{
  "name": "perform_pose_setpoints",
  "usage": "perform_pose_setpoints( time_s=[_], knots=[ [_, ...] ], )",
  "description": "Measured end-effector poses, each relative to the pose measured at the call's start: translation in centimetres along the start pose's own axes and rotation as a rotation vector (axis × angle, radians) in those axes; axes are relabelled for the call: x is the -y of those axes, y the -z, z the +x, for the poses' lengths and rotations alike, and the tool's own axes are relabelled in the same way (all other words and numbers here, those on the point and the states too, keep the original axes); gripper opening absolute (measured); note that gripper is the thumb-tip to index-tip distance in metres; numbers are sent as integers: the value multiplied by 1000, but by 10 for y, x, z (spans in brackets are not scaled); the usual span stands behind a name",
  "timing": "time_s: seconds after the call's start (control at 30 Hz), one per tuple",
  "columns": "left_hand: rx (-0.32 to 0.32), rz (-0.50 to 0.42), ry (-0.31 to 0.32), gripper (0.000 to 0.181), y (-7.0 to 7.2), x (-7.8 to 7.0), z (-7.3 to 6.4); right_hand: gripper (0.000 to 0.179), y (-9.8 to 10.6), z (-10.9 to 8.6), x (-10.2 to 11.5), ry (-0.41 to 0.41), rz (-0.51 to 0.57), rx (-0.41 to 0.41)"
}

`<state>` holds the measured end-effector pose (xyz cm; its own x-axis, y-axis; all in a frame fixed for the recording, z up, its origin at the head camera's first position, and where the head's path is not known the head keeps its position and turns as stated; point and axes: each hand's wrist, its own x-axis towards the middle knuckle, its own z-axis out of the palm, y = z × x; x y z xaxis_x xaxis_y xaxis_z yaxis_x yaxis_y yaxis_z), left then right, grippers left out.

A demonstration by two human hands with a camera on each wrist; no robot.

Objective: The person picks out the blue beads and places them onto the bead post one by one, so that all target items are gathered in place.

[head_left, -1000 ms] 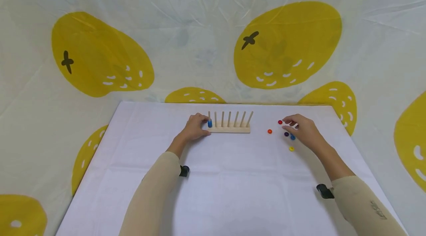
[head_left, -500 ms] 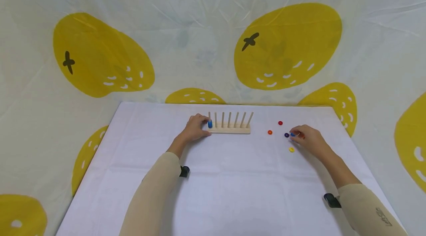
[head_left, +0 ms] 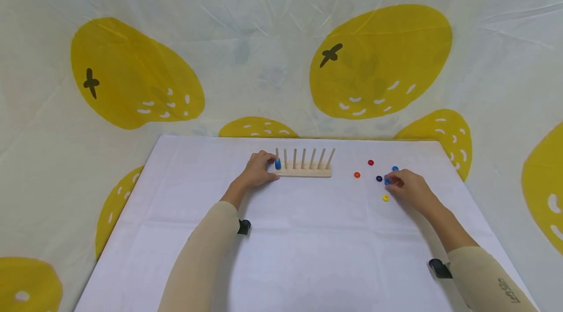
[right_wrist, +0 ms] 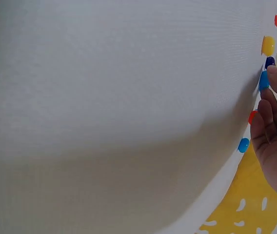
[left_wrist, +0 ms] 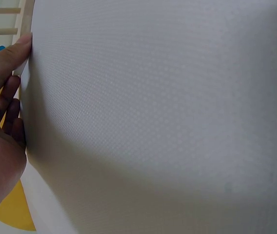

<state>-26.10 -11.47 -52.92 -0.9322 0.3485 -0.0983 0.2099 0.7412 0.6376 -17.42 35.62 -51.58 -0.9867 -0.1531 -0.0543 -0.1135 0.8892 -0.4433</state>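
A wooden peg rack (head_left: 303, 173) with a row of upright pegs stands near the table's back edge. Blue beads (head_left: 277, 164) are stacked on its leftmost peg. My left hand (head_left: 256, 169) grips the rack's left end, thumb at the front of the base and fingers behind. Over on the right, my right hand (head_left: 410, 186) has thumb and fingertips pinched on a blue bead (right_wrist: 264, 80) at the tabletop. Close beside that bead lie a dark purple bead (head_left: 379, 178) and a yellow bead (head_left: 385, 198). Another blue bead (head_left: 395, 168) sits just behind the fingers.
An orange bead (head_left: 357, 175) and a red bead (head_left: 371, 162) lie between the rack and my right hand. The table (head_left: 308, 243) has a white cloth. Behind it hangs a curtain (head_left: 259, 67) printed with yellow fruit.
My right hand has come down from near the red bead and moved slightly right, closing its fingertips on a blue bead. Another blue bead now shows behind the fingers. My left hand stays put.
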Motion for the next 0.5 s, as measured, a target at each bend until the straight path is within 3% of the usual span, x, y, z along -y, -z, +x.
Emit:
perform_pose_setpoints(
  time_s=[0.5],
  knots=[
    [-5,3,7,58,0,0,-1,27,-3,-5,-2,-7,11,-1]
  ],
)
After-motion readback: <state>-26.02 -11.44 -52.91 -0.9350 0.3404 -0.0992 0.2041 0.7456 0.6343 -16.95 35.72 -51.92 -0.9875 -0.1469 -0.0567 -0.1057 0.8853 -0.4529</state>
